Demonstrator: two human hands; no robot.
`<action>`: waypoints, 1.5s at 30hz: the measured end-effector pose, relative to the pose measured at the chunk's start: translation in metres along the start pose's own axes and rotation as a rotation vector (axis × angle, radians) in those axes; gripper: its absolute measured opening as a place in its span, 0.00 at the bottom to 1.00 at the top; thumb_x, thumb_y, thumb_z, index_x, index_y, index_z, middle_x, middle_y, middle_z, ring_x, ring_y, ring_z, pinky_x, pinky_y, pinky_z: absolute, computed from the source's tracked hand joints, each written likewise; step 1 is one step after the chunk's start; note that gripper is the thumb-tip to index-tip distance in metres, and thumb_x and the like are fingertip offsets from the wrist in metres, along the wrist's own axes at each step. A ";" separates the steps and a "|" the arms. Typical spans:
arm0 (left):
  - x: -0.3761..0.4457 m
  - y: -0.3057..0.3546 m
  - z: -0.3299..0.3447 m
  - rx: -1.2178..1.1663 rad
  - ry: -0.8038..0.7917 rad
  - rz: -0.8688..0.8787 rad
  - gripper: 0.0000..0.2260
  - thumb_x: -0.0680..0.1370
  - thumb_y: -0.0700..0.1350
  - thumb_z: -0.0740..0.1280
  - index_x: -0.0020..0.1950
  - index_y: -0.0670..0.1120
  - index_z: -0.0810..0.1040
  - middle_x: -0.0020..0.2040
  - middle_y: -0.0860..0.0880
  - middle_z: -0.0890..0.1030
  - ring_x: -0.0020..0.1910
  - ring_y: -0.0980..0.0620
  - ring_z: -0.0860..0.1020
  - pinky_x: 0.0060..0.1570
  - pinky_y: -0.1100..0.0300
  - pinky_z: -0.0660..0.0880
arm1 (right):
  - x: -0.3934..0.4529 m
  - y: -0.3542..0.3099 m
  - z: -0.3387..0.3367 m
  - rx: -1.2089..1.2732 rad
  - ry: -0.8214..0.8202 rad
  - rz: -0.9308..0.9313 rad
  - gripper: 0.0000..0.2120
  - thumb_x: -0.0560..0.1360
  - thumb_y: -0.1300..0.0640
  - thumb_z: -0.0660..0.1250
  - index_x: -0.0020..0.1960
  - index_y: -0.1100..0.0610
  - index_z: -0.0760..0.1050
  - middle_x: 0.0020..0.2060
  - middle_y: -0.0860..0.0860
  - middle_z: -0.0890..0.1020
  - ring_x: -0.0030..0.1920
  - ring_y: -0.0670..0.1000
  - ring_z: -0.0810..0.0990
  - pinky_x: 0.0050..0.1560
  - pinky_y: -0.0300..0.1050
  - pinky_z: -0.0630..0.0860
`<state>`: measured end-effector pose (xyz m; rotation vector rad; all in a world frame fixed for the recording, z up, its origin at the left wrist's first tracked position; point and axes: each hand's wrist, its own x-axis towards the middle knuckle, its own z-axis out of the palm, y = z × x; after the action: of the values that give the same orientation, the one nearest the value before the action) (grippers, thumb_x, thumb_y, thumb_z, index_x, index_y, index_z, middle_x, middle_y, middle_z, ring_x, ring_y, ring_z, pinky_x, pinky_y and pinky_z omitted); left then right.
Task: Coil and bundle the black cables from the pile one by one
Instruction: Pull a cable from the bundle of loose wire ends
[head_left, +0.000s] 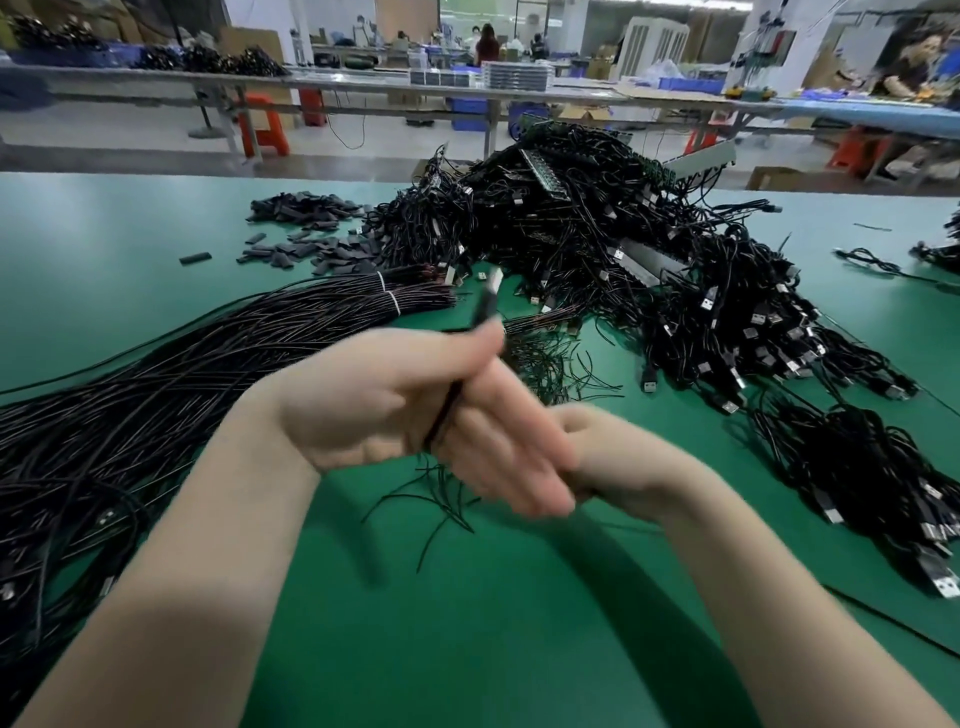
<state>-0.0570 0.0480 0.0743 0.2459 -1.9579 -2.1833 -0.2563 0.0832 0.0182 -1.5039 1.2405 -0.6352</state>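
Left hand (395, 400) grips black cable (485, 304), right hand (597, 452) blurred, grip unclear

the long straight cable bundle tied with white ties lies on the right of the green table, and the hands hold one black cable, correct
Not quite: the long straight cable bundle, tied with white ties, lies on the left of the green table, as the head view shows. The left hand and right hand do hold one black cable.

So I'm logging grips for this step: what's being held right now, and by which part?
The left hand grips a thin black cable just below its plug end, which sticks up. The blurred right hand meets it lower down; its hold cannot be told.
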 end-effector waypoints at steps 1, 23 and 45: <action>0.002 -0.004 0.000 0.090 0.021 -0.090 0.26 0.81 0.60 0.55 0.56 0.43 0.84 0.52 0.41 0.85 0.54 0.43 0.83 0.59 0.50 0.77 | -0.004 -0.007 -0.010 -0.015 0.092 -0.012 0.22 0.69 0.39 0.71 0.36 0.58 0.73 0.26 0.49 0.65 0.27 0.48 0.59 0.27 0.41 0.55; 0.027 -0.017 0.010 0.132 0.318 -0.199 0.29 0.78 0.62 0.54 0.62 0.39 0.79 0.59 0.41 0.82 0.58 0.44 0.81 0.63 0.51 0.74 | -0.038 -0.047 -0.025 -0.067 0.273 -0.244 0.18 0.76 0.40 0.63 0.36 0.51 0.79 0.23 0.43 0.66 0.24 0.45 0.61 0.24 0.36 0.59; 0.038 -0.006 0.012 -0.353 0.699 0.266 0.22 0.84 0.54 0.50 0.60 0.42 0.77 0.55 0.47 0.84 0.51 0.55 0.83 0.59 0.59 0.76 | -0.043 -0.061 0.007 -0.072 0.144 -0.249 0.14 0.82 0.58 0.58 0.39 0.55 0.76 0.26 0.49 0.75 0.26 0.49 0.72 0.28 0.46 0.70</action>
<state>-0.0971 0.0502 0.0696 0.5603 -1.1418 -1.8714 -0.2412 0.1209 0.0816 -1.7130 1.2040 -0.8834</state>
